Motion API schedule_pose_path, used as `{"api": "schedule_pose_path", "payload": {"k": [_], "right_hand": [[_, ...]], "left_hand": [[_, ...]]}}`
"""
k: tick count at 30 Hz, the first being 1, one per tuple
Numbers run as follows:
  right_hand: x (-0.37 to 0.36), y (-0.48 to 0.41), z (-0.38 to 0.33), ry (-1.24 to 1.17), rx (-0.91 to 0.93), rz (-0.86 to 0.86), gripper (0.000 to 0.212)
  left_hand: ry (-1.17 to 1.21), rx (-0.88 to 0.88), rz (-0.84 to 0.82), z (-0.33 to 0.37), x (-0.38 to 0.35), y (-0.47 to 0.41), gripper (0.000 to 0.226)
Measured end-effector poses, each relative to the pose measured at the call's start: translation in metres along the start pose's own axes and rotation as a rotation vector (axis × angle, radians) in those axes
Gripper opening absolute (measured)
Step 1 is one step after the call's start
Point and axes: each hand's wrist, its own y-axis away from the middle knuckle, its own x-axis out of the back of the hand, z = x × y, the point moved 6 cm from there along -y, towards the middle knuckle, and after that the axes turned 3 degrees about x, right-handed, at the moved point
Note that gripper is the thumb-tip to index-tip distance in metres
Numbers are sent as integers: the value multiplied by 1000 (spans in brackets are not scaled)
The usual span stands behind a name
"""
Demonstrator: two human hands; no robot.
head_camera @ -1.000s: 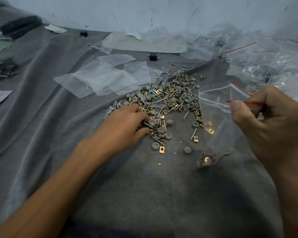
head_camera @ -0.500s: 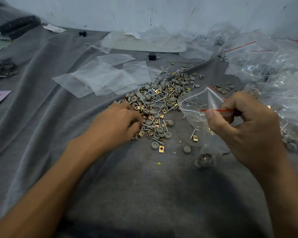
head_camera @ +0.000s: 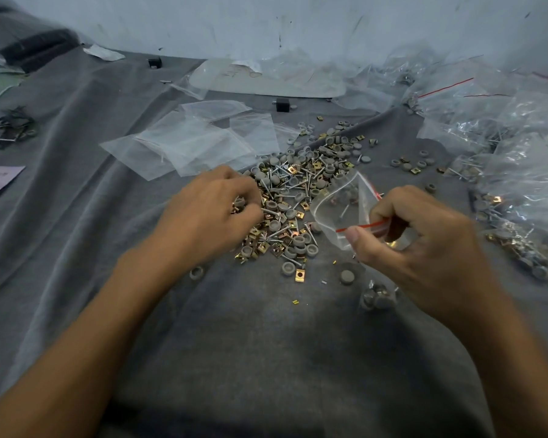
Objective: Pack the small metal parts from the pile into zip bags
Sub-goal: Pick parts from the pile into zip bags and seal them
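Packing is partly done: filled bags (head_camera: 519, 172) lie at the right, while most of the pile (head_camera: 298, 191) remains at centre, where the left grip (head_camera: 215, 210) curls around loose parts (head_camera: 239, 202) and the right grip (head_camera: 424, 248) pinches an open zip bag (head_camera: 339, 213) just beside it.

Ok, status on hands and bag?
Left hand grips parts at pile. Right hand pinches bag by zip. Nothing in the way.
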Motion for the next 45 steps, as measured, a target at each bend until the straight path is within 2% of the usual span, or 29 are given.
{"api": "schedule_pose_path", "payload": {"k": [2,6,11,14,17,20,23,26,30,34,38,45], "right_hand": [[-5,0,-1,-1,4,-31,32],[-15,1,-5,0,20,-76,28],[-21,0,-9,17,42,-106,25],[-19,0,-8,19,40,-89,27],[-16,0,-7,21,22,-71,26],[-16,1,-6,21,12,-72,25],[-15,1,-6,10,5,-73,24],[-15,1,-6,-5,7,-71,25],[-14,1,-6,5,2,-70,26],[-15,1,-6,7,-1,-87,27],[-15,1,-5,15,-3,-95,29],[-16,2,-5,18,-7,-108,26]], "left_hand": [[63,2,53,-2,7,-1,14],[361,-62,172,11,15,3,11],[393,-167,36,32,-5,9,11],[419,-158,12,27,-8,7,15],[228,-121,24,14,-7,4,12],[-69,-76,-107,8,-24,5,16],[-148,-60,-149,10,-33,7,27],[-246,-113,-89,14,-31,10,20],[-277,-110,-73,15,-31,12,14],[-305,-122,-80,19,-37,9,24],[-352,-182,-65,26,-38,10,23],[-364,-162,-166,23,-46,8,21]]}}
